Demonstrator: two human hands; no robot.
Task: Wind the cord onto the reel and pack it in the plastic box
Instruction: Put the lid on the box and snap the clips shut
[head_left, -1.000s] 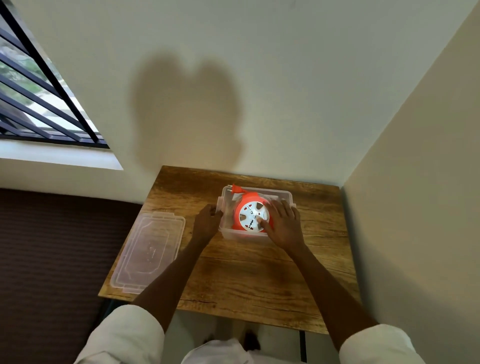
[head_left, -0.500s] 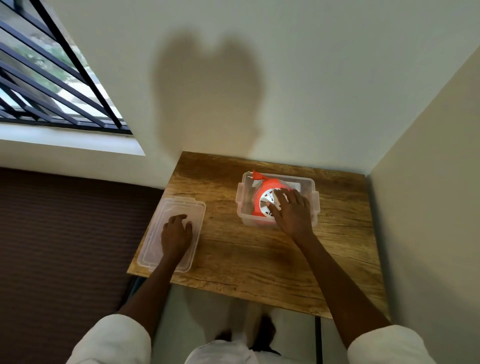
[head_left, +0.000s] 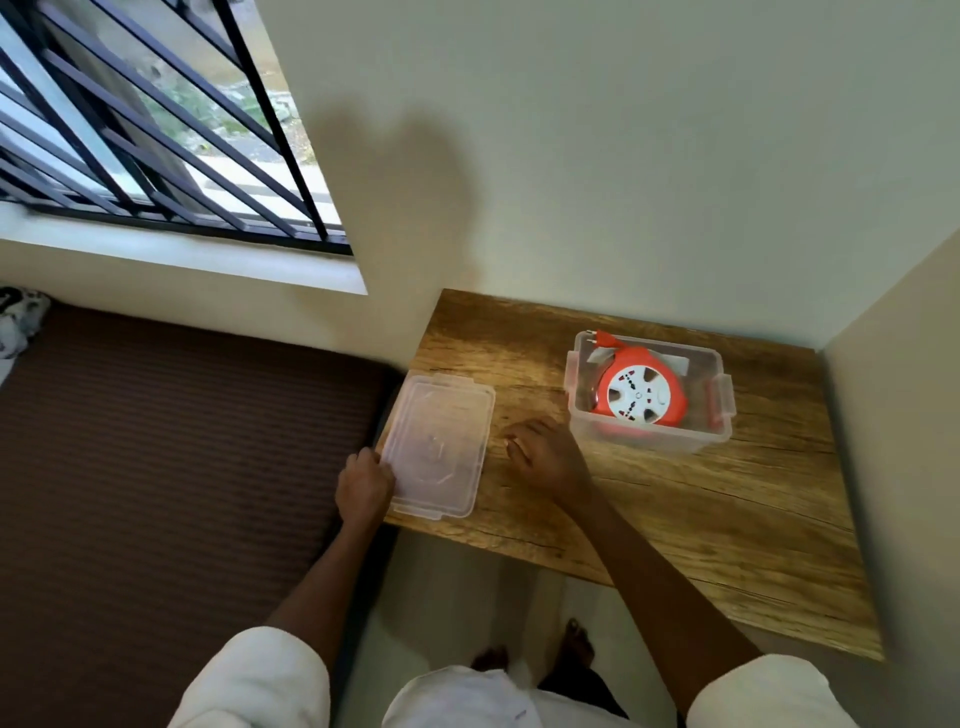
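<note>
The orange reel (head_left: 640, 396) is sitting inside the clear plastic box (head_left: 719, 422) at the table's (head_left: 727, 519) one o'clock corner, its plug (head_left: 602, 339) poking over the box's far-left rim. The left hand (head_left: 363, 486) is gripping the lid's (head_left: 439, 447) near-left edge at nine o'clock. The right hand (head_left: 545, 454) is hovering between lid and box, fingers loosely curled, holding nothing.

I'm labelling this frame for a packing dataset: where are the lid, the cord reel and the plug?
lid (head_left: 439, 441), head view, flat centre panel.
cord reel (head_left: 638, 398), head view, white hub face.
plug (head_left: 602, 338), head view, orange body at the box's far left corner.
</note>
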